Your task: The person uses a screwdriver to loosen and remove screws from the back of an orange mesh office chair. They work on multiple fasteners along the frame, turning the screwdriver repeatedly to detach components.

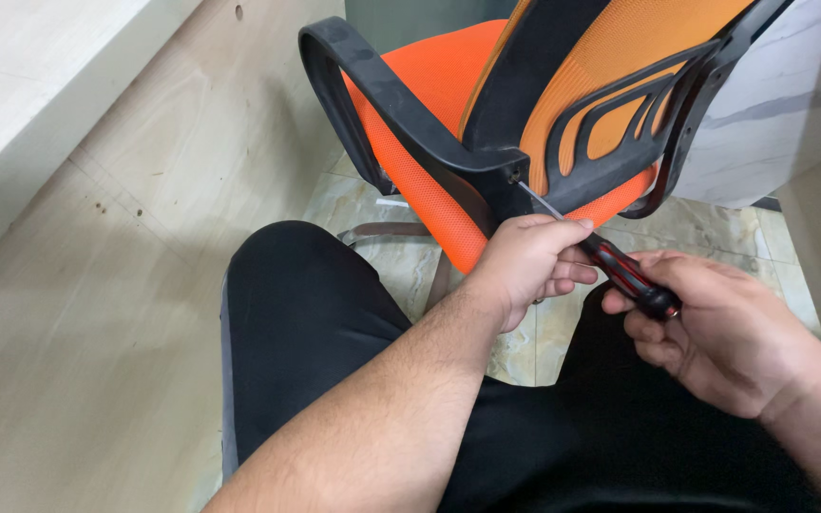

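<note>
Orange mesh covers the seat and back of the chair (429,71), which lies tipped with its black plastic back frame facing the camera. A black armrest (372,90) loops from the upper left down to a joint near the middle of the frame. There the metal shaft of a screwdriver (620,269) meets the black plastic, its tip just below the joint.

Left hand (525,266) is closed around the shaft close to the tip, thumb on top and fingers curled beneath, just beside the orange seat edge. Right hand (724,332) grips the red-and-black handle, fingers wrapped under it, the handle's end showing between thumb and forefinger. The two hands sit near each other along the tool, which slants from the chair down toward the lower right.

Black trousers (306,313) fill the lower middle. Pale wooden panels (125,237) stand at the left, and marbled floor tiles (715,228) show under the chair.
</note>
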